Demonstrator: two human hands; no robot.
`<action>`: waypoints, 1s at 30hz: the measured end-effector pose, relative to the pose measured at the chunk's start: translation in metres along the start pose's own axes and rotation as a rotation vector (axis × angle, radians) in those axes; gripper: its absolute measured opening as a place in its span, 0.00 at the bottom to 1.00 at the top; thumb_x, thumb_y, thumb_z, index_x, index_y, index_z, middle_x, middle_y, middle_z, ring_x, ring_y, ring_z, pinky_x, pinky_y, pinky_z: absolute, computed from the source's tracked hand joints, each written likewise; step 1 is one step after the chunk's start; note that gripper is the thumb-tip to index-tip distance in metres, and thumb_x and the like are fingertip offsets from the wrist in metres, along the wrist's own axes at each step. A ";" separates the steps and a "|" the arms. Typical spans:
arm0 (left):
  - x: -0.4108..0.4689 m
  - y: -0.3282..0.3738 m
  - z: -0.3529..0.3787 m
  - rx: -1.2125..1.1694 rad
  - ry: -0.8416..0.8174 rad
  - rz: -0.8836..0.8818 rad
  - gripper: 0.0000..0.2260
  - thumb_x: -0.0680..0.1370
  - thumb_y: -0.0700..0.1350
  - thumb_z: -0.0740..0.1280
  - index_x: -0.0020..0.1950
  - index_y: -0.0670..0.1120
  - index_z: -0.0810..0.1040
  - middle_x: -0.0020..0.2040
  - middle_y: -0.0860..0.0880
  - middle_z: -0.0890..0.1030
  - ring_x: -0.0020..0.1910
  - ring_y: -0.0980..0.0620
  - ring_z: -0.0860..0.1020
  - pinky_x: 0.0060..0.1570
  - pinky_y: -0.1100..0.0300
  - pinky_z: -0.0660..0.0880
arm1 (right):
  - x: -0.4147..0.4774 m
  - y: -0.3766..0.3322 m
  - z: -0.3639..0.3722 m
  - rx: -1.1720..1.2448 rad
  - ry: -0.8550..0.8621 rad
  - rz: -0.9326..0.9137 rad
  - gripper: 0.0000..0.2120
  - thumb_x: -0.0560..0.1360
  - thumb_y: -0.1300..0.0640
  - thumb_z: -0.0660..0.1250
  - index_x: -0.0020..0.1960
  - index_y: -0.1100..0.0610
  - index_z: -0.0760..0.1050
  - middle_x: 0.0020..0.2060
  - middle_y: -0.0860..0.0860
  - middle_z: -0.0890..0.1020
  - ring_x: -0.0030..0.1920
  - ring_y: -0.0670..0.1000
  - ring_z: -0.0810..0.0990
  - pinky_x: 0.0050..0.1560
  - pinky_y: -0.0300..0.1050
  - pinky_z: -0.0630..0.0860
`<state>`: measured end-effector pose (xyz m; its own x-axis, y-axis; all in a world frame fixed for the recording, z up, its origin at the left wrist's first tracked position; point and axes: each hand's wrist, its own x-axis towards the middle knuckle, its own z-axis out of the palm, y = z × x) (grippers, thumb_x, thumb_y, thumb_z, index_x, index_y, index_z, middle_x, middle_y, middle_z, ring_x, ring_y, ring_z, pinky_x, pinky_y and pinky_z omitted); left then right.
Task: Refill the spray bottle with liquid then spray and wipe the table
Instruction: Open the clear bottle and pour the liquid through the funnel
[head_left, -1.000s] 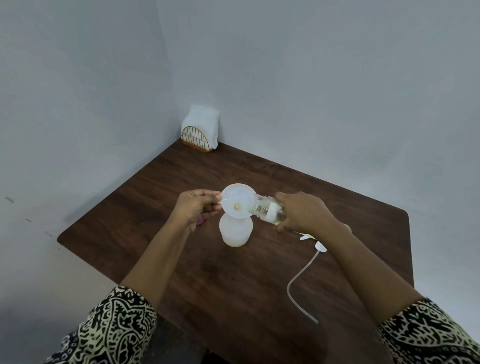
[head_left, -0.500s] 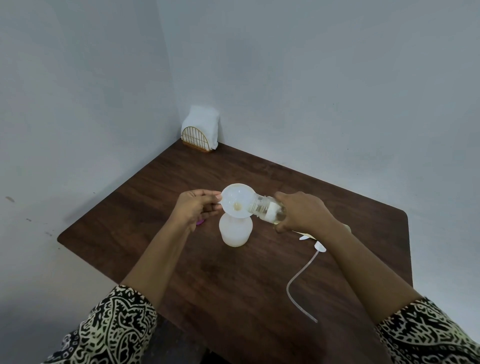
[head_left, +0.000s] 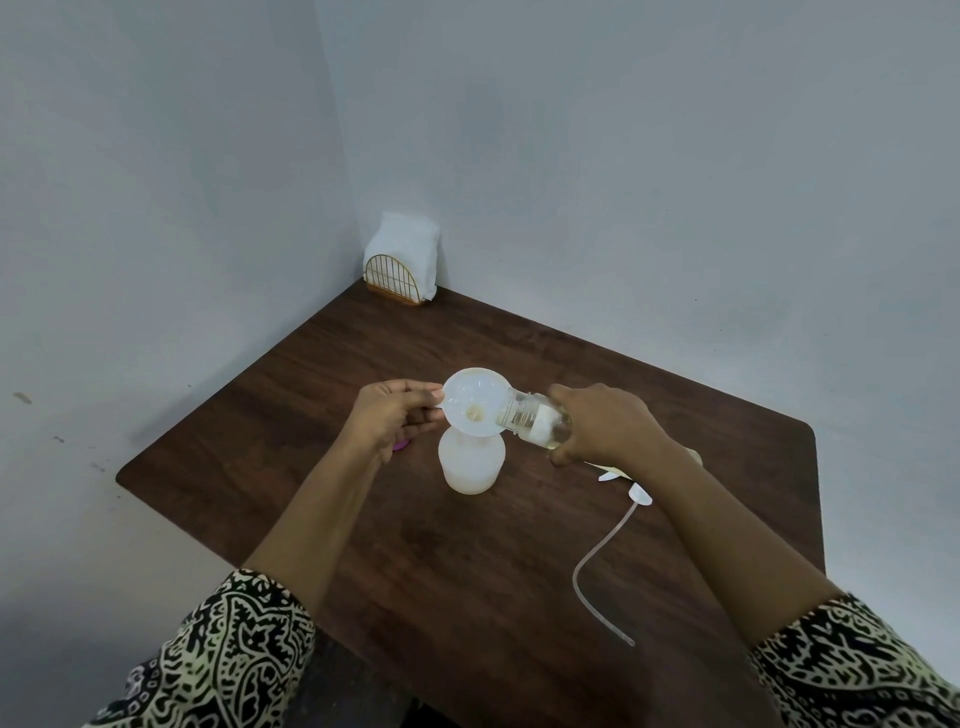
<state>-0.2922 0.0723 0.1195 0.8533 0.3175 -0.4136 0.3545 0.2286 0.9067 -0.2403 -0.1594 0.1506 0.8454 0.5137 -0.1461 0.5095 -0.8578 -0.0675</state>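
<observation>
The left hand pinches the rim of the white funnel, which sits in the neck of the spray bottle standing mid-table. A small clear bottle tips into the funnel, gripped by the right hand. The sprayer tube lies rightmost.

Table: bottle centre, napkin holder corner, tube right, pink cap perhaps.
</observation>
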 end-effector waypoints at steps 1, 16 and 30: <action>0.000 0.000 0.000 0.000 0.001 -0.002 0.03 0.74 0.35 0.70 0.44 0.41 0.82 0.34 0.47 0.84 0.32 0.55 0.82 0.31 0.65 0.78 | 0.000 0.000 0.000 0.002 -0.001 0.000 0.23 0.64 0.45 0.72 0.54 0.50 0.69 0.41 0.48 0.77 0.41 0.51 0.72 0.31 0.40 0.60; 0.000 0.000 0.000 0.019 -0.006 0.009 0.03 0.74 0.35 0.70 0.45 0.41 0.83 0.35 0.46 0.85 0.33 0.54 0.83 0.32 0.65 0.79 | 0.000 -0.001 -0.002 -0.007 -0.001 -0.006 0.23 0.64 0.45 0.72 0.55 0.51 0.69 0.40 0.46 0.74 0.41 0.51 0.72 0.34 0.41 0.62; -0.004 0.003 0.001 0.003 -0.003 -0.009 0.03 0.74 0.35 0.69 0.46 0.39 0.82 0.33 0.47 0.84 0.31 0.55 0.83 0.30 0.65 0.78 | -0.003 -0.004 -0.006 -0.016 0.000 -0.016 0.23 0.66 0.46 0.72 0.57 0.51 0.70 0.40 0.46 0.73 0.41 0.50 0.71 0.29 0.39 0.57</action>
<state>-0.2941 0.0706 0.1245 0.8511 0.3131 -0.4215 0.3631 0.2289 0.9032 -0.2437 -0.1571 0.1575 0.8374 0.5270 -0.1452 0.5252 -0.8493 -0.0539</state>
